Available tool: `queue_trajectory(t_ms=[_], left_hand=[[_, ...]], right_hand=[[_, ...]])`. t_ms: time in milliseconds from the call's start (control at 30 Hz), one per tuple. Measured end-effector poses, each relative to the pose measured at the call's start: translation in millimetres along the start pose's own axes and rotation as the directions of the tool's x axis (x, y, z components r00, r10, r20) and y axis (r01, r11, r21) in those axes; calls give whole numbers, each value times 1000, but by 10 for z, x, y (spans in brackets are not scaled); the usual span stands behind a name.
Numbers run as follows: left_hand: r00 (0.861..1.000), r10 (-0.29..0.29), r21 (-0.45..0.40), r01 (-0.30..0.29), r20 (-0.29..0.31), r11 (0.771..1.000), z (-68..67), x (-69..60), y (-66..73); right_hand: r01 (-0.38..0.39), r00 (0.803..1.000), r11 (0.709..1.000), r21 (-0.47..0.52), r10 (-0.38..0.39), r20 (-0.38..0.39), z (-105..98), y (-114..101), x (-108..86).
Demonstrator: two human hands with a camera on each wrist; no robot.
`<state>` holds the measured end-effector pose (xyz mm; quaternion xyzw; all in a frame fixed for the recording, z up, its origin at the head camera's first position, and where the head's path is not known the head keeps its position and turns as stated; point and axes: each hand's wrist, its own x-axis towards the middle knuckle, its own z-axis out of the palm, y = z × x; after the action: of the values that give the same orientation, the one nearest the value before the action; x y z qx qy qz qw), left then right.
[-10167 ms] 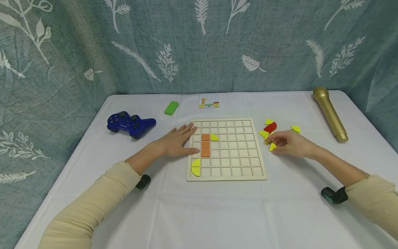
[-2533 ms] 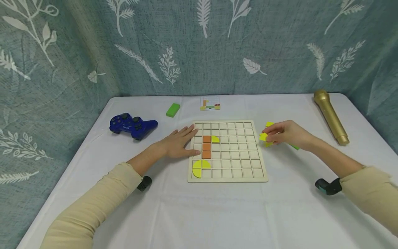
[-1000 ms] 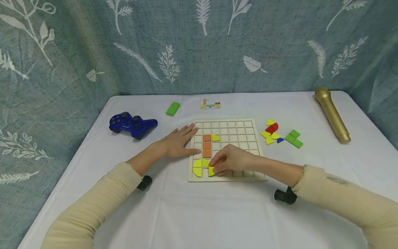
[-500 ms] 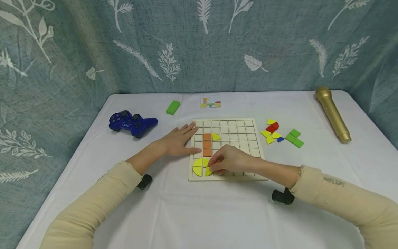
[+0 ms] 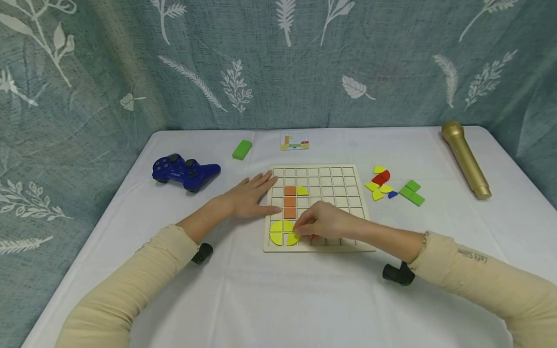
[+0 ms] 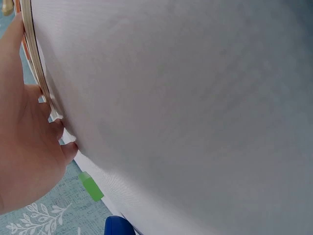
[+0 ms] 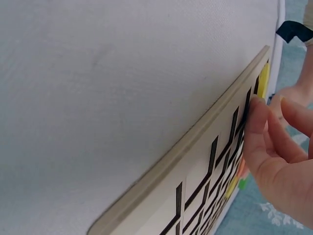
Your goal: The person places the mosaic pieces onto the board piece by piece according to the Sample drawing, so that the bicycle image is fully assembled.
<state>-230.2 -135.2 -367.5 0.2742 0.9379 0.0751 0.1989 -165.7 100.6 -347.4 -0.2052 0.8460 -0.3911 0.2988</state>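
Note:
A wooden grid board (image 5: 364,227) lies flat, with several orange squares (image 5: 289,201) in one column and a yellow quarter piece (image 5: 302,191) beside the top one. My left hand (image 5: 250,197) rests with spread fingers on the board's left edge; its fingers also touch that edge in the left wrist view. Near the lower left, my right hand (image 5: 324,221) has its thumb and fingertips at a yellow quarter piece (image 5: 293,239), close to other yellow quarters (image 5: 276,233). In the right wrist view my right hand (image 7: 279,147) has curled fingers over the board (image 7: 195,139), partly hiding the yellow.
Right of the board lie yellow and red pieces (image 5: 381,178), a blue piece (image 5: 392,195) and green squares (image 5: 411,193). A gold microphone (image 5: 465,159) stands off to the far right. Behind are a pattern card (image 5: 294,141), a green block (image 5: 241,150) and a blue controller (image 5: 184,172).
My right hand came from the loose pieces to the board's lower left with a yellow quarter, which then shifted slightly left into the cell beneath another quarter. My left hand stayed in place.

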Motion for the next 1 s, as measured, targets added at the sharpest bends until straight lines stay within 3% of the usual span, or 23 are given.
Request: queue_trajectory(t_ms=[167,400,533,1000], left_hand=[[1000,-6,-2,6,1,1000,3,0,6],[1000,-13,-1,13,3,1000,10,1,5],[1000,-9,-2,9,1,1000,13,2,-1],[1000,-12,2,12,4,1000,5,0,10]], right_hand=[[20,1000,1000,-6,-20,4,-22,9,-15],[32,993,997,70,-40,113,-13,9,-14],[40,990,992,122,-56,129,-14,2,-18],[-47,977,954,297,-19,213,-37,44,2]])
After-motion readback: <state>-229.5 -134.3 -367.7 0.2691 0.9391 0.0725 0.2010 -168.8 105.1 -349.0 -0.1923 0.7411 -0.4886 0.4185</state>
